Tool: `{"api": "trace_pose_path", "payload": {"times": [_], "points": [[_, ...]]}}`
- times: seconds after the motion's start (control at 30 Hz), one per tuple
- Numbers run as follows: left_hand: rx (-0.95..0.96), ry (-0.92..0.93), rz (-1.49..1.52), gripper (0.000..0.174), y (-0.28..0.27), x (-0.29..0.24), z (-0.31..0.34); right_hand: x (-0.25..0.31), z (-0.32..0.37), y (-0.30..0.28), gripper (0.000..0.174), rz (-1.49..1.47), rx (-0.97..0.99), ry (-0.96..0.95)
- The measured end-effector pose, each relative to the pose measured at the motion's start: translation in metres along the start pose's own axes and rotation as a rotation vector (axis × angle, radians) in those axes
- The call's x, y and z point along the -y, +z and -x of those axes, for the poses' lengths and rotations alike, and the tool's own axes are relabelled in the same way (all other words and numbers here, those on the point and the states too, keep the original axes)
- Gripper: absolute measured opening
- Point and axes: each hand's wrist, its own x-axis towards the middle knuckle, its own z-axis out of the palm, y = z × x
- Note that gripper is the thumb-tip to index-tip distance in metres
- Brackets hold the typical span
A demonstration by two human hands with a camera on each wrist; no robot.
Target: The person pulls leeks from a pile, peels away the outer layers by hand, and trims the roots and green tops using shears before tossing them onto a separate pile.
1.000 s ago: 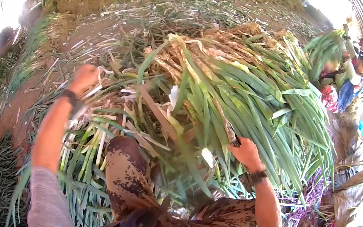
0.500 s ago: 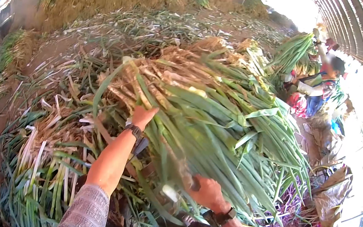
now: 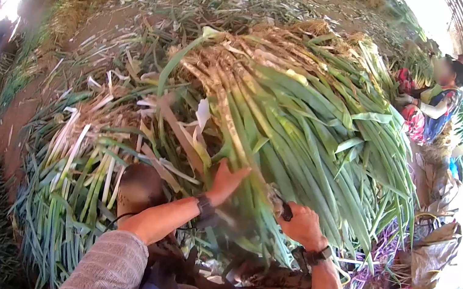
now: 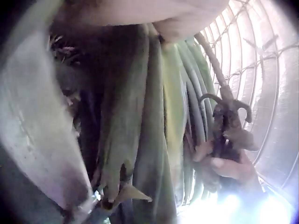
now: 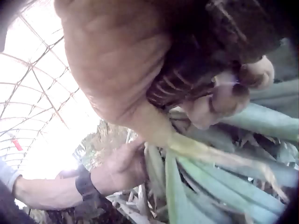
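Green onions [image 3: 310, 121] heaped from centre to right of the frame, left hand [image 3: 226, 184] against the leaves, grip unclear, right hand [image 3: 304, 225] clenched round a dark-handled tool [image 3: 287, 212], leaf-gathering apparently underway, next move calling for fingers clear of that tool.

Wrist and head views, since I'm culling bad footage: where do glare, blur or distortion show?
Head: fisheye curvature, black corners, right side blown out, leaves smeared beside the right hand. Left wrist: white glare low right, below the ribbed cover. Right wrist: background washed out at left, upper right dark.
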Motion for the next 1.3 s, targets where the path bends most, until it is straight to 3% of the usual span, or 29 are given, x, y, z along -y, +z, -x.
{"api": "trace_pose_path", "payload": {"times": [0.1, 0.17, 0.2, 0.33, 0.43, 0.5, 0.57, 0.63, 0.7, 0.8, 0.83, 0.9, 0.97, 1.0, 1.07, 1.1, 1.17, 1.2, 1.3], "points": [[0.017, -0.033, 0.078, 0.053, -0.008, 0.01, 0.01, -0.006, 0.01, 0.012, 0.032, 0.038, 0.123, 0.016], [0.078, -0.209, 0.242, 0.049, -0.019, 0.015, 0.001, -0.007, 0.009, 0.015, 0.032, 0.02, 0.059, 0.064], [0.13, -0.138, 0.234, 0.047, -0.022, 0.033, -0.008, -0.014, 0.007, 0.023, 0.032, 0.071, -0.001, 0.035], [0.192, -0.206, 0.196, 0.049, -0.029, 0.031, 0.0, -0.008, 0.007, 0.028, 0.034, 0.106, 0.011, -0.042], [0.199, -0.192, 0.153, 0.046, -0.032, 0.036, 0.032, -0.002, 0.004, 0.027, 0.033, 0.056, 0.144, 0.033], [0.376, -0.157, 0.108, 0.041, -0.03, 0.036, 0.053, -0.002, 0.003, 0.029, 0.032, 0.14, 0.125, 0.024], [0.299, -0.167, 0.168, 0.038, -0.031, 0.035, 0.068, -0.004, 0.008, 0.032, 0.035, 0.121, 0.129, -0.018], [0.371, -0.444, 0.265, 0.039, -0.043, 0.037, 0.066, -0.001, 0.01, 0.033, 0.038, 0.1, 0.135, -0.062], [0.385, -0.377, 0.287, 0.038, -0.047, 0.036, 0.062, 0.002, 0.012, 0.032, 0.039, 0.14, 0.198, -0.028], [0.529, -0.333, -0.094, 0.035, -0.057, 0.015, 0.05, 0.001, 0.016, 0.036, 0.029, 0.188, 0.199, -0.072], [0.527, -0.337, -0.092, 0.035, -0.06, 0.01, 0.046, 0.002, 0.015, 0.036, 0.029, 0.188, 0.203, -0.072], [0.319, -0.27, -0.437, 0.037, -0.068, 0.0, 0.034, 0.003, 0.011, 0.035, 0.029, 0.167, 0.211, -0.027], [0.045, -0.228, -0.252, 0.038, -0.078, -0.002, 0.02, 0.004, 0.008, 0.035, 0.03, 0.148, 0.188, -0.057], [-0.136, -0.11, -0.216, 0.038, -0.082, 0.025, -0.003, 0.004, 0.007, 0.035, 0.03, 0.13, 0.166, -0.086], [-0.293, 0.0, -0.14, 0.035, -0.081, 0.026, -0.013, 0.011, 0.002, 0.033, 0.03, 0.104, 0.183, -0.057], [-0.295, 0.001, -0.138, 0.035, -0.079, 0.014, -0.013, 0.013, 0.0, 0.032, 0.03, 0.075, 0.2, -0.028], [-0.136, -0.316, 0.389, 0.026, -0.082, -0.006, -0.026, 0.011, -0.006, 0.038, 0.034, 0.084, 0.177, -0.056], [0.09, -0.507, 0.402, 0.023, -0.093, -0.009, -0.032, 0.01, -0.009, 0.041, 0.039, 0.091, 0.156, -0.074], [0.101, -0.451, 0.606, 0.024, -0.081, -0.009, -0.019, 0.006, -0.02, 0.048, 0.038, 0.158, 0.132, -0.105]]}}
